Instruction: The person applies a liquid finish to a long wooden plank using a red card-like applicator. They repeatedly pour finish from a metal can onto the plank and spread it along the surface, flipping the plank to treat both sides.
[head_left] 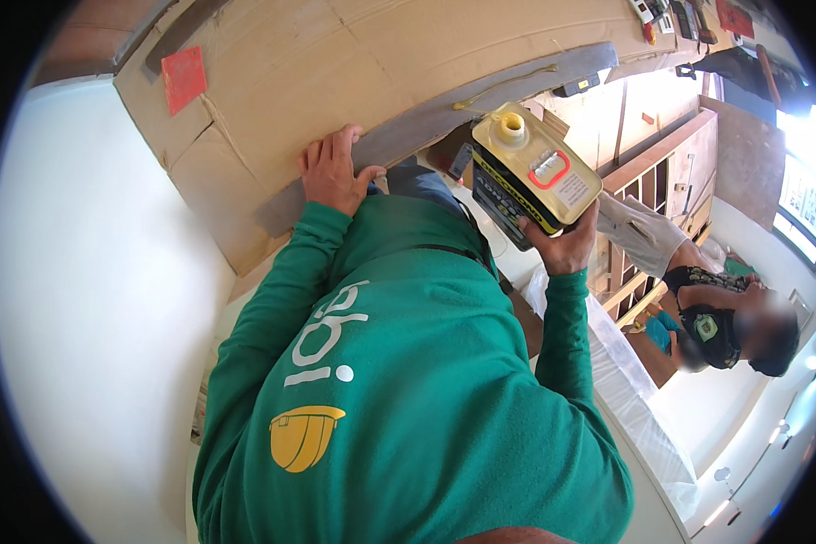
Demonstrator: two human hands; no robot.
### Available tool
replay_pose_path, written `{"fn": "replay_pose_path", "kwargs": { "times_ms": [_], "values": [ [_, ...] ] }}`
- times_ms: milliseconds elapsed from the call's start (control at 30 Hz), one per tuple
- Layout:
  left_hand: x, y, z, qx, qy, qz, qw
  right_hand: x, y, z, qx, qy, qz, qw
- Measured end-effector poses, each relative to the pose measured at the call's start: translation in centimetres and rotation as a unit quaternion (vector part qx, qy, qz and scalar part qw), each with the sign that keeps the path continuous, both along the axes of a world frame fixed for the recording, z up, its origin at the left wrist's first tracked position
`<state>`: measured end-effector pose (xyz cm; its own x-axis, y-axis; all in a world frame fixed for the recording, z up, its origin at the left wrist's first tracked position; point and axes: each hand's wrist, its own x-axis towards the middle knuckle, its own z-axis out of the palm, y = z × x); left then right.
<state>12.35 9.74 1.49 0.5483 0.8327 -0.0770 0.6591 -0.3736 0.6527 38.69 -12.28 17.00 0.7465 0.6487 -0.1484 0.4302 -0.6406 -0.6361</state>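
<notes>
My right hand (567,241) is closed on the lower end of a rectangular glue can (526,195), thumb against its dark printed side. The can is tilted, with its cream top turned toward me. On that top are a round, uncapped spout (512,129) and a red carrying handle (549,170). My left hand (333,170) rests on the near edge of a cardboard-covered work surface (308,72), fingers stretched out and thumb apart. It holds nothing.
A grey strip (480,100) runs along the surface's edge, with a thin stick (508,88) on it. A red sheet (184,82) lies at the left, tools (680,18) at the far right. Another person (698,281) stands to the right beside wooden frames (671,181). Plastic sheeting (644,399) hangs nearby.
</notes>
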Motion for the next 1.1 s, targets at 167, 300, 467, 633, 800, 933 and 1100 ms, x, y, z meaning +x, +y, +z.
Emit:
{"fn": "replay_pose_path", "kwargs": {
  "times_ms": [167, 300, 467, 633, 800, 933, 1100],
  "values": [
    [0.1, 0.0, 0.5, 0.000, -0.001, 0.003, 1.000, -0.6, -0.5, 2.2, 0.062, 0.060, -0.034, 0.996],
    [0.0, 0.0, 0.1, 0.011, 0.009, -0.004, 1.000, -0.4, -0.9, 4.4, 0.101, 0.057, -0.023, 0.993],
    [-0.1, 0.2, -0.3, 0.033, 0.006, -0.011, 0.999, -0.4, -0.1, 7.8, 0.145, 0.043, -0.009, 0.988],
    [-0.3, -0.7, -0.9, 0.027, -0.019, 0.000, 0.999, 2.0, -0.9, 9.6, 0.186, 0.005, 0.027, 0.982],
    [0.0, -0.4, 0.7, 0.057, 0.001, -0.015, 0.998, 2.3, 6.2, 11.7, 0.361, 0.054, 0.046, 0.930],
    [-0.5, -0.1, 0.6, 0.061, -0.045, -0.018, 0.997, 3.6, 14.9, 9.3, 0.336, 0.060, 0.100, 0.934],
    [-0.9, 0.8, 2.4, 0.085, -0.108, 0.011, 0.990, 3.7, 27.7, 2.0, 0.400, 0.117, 0.092, 0.904]
  ]
}}
